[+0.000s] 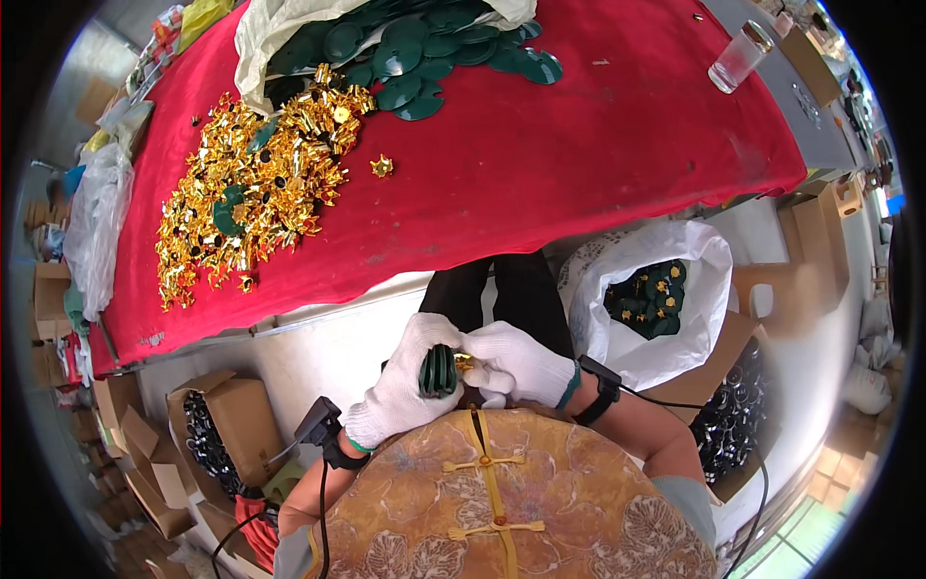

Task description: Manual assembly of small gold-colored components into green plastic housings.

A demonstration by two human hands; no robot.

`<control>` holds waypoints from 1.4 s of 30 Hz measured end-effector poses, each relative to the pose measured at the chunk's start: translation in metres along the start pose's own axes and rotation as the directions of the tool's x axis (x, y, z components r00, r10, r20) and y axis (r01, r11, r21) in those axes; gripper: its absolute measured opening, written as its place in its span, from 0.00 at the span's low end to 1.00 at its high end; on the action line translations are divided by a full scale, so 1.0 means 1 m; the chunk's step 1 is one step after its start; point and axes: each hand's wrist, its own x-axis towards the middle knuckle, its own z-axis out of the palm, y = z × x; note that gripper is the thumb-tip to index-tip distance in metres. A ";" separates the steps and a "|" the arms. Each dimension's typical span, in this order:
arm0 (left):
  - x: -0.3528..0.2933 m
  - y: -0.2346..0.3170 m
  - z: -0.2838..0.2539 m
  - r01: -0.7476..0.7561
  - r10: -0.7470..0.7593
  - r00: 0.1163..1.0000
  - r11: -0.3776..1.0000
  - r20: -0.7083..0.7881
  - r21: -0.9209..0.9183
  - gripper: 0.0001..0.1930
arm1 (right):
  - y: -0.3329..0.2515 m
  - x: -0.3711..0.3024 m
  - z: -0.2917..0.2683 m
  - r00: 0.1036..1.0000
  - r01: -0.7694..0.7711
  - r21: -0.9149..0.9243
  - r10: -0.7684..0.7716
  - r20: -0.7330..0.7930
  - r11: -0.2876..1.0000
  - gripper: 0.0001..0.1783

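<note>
Both my hands wear white knitted gloves and meet close to my body, above my lap. My left hand [405,386] is closed round a stack of dark green discs [438,372], held on edge. Beside the stack, the fingers of my right hand [516,365] pinch a small shiny gold piece [464,363] against the discs; its exact shape is partly hidden. A heap of gold star-shaped pieces [260,193] lies on the red cloth [540,164] ahead. Loose green discs [400,53] spill from a white sack [253,58] at the far side.
To my right stands an open white sack [709,309] holding green discs with gold pieces on them. A clear glass [741,60] stands at the table's far right. Cardboard boxes of dark shiny parts flank me, one box [246,425] at left. Cables run from my wrist straps.
</note>
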 end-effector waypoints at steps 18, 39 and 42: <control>-0.009 -0.002 0.008 0.102 -0.105 0.994 0.993 -0.040 -0.066 0.32 | -0.007 -0.005 0.017 0.973 0.080 -0.505 -0.178 -0.148 0.859 0.19; -0.003 -0.007 0.004 0.320 -0.323 0.945 0.897 0.040 -0.307 0.37 | 0.016 0.006 0.001 0.628 0.307 -0.914 -0.665 0.405 -0.266 0.17; -0.001 -0.003 0.003 0.304 -0.312 0.950 0.905 0.023 -0.299 0.36 | 0.024 0.011 0.005 0.629 0.275 -0.954 -0.728 0.271 -0.118 0.11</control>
